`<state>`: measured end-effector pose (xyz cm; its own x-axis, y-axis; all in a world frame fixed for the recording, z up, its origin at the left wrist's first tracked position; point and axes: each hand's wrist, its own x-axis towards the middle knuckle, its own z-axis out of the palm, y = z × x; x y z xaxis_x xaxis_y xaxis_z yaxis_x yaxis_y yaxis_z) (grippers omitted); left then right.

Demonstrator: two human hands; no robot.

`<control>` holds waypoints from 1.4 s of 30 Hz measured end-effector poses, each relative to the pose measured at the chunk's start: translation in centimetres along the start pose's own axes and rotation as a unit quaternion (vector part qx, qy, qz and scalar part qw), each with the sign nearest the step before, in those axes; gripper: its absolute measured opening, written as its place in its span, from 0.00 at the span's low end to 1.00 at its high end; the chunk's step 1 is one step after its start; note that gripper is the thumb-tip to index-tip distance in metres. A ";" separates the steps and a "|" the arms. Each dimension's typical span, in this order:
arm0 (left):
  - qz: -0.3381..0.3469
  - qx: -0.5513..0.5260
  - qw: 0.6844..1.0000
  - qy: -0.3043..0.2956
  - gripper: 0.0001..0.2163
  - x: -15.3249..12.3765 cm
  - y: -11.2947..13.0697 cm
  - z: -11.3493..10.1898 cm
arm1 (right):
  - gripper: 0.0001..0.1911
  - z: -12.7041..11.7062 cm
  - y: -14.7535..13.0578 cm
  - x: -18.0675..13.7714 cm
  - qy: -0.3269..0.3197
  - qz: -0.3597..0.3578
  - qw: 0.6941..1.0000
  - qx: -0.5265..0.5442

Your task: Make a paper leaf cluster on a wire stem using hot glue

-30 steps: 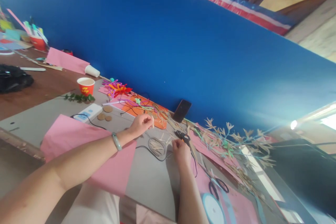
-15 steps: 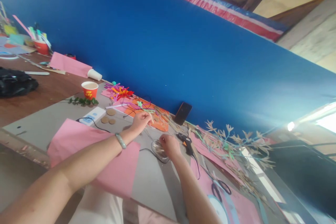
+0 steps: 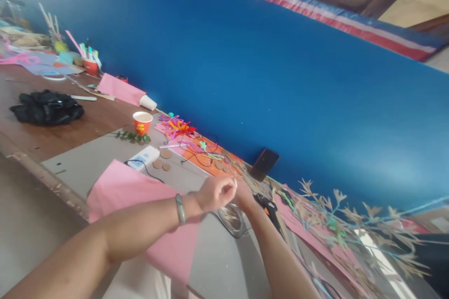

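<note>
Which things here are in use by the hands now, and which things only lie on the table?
In use: left hand, right hand, small clear dish beneath them.
Lying about: red paper cup, black phone, black bag, pink paper.

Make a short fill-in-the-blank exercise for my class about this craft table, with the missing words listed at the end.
1. The left hand wears a ____ on its wrist.
2. The red paper cup stands next to a sprig of green ____.
3. The wall behind the table is coloured ____.
4. Under the left forearm lies a sheet of ____ paper.

Missing words: bracelet; leaves; blue; pink
</note>
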<state>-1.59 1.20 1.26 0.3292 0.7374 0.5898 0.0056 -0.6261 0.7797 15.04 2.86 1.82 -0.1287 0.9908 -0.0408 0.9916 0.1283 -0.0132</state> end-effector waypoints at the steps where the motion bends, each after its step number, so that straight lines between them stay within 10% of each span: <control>1: 0.037 0.030 0.999 -0.025 0.06 -0.4 0.2 0.2 | 0.06 -0.1 0.1 0.3 -0.008 -0.007 1.000 -0.007; 12: 0.253 0.192 0.932 -0.173 0.05 -2.2 0.7 1.7 | 0.13 0.7 0.0 1.4 -0.045 -0.060 0.989 -0.127; 29: 0.250 0.213 0.929 -0.169 0.05 -2.1 0.4 1.5 | 0.13 -0.3 1.7 0.2 -0.008 -0.085 0.986 -0.144; 42: 0.289 0.238 0.911 -0.174 0.05 -2.1 0.0 1.6 | 0.15 -0.2 -2.0 7.2 0.003 -0.050 0.998 -0.036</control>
<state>-0.74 -0.79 -0.32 0.6862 0.1755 0.7059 0.1171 -0.9844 0.1310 12.18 9.70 1.74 -0.2277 0.9730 -0.0364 0.9717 0.2295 0.0552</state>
